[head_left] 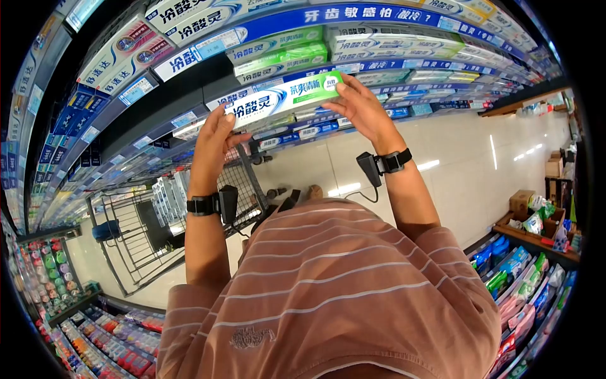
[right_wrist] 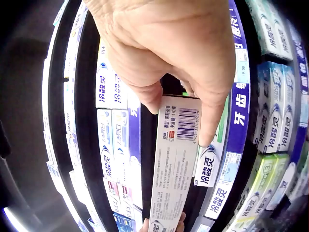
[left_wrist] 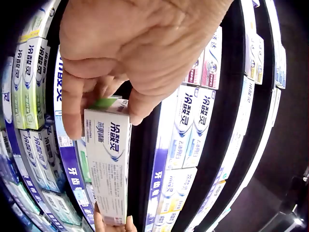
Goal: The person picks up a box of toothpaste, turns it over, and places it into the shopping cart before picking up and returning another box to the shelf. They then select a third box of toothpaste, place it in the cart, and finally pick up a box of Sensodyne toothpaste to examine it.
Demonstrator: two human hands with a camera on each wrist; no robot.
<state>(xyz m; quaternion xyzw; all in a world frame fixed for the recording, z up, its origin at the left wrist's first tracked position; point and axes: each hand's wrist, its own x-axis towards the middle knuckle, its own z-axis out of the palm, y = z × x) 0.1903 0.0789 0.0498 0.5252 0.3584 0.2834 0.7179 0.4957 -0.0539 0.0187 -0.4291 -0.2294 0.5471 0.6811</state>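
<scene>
A long white and green toothpaste box (head_left: 268,103) is held level between both hands in front of the shelves. My left hand (head_left: 213,140) pinches its left end, thumb on the printed front. At the green end, my right hand (head_left: 366,108) grips with the thumb in front and fingers behind. The left wrist view shows a printed side of the toothpaste box (left_wrist: 107,166) running down from the left hand. In the right wrist view, a barcode marks the side of the toothpaste box (right_wrist: 175,154) beside the right fingers.
Shelves stacked with similar toothpaste boxes (head_left: 278,60) rise ahead, with a blue label strip (head_left: 265,31) along one edge. A wire shopping cart (head_left: 129,249) stands at the left, holding several stacked boxes (head_left: 169,201). Packaged goods (head_left: 521,278) fill a display at the right.
</scene>
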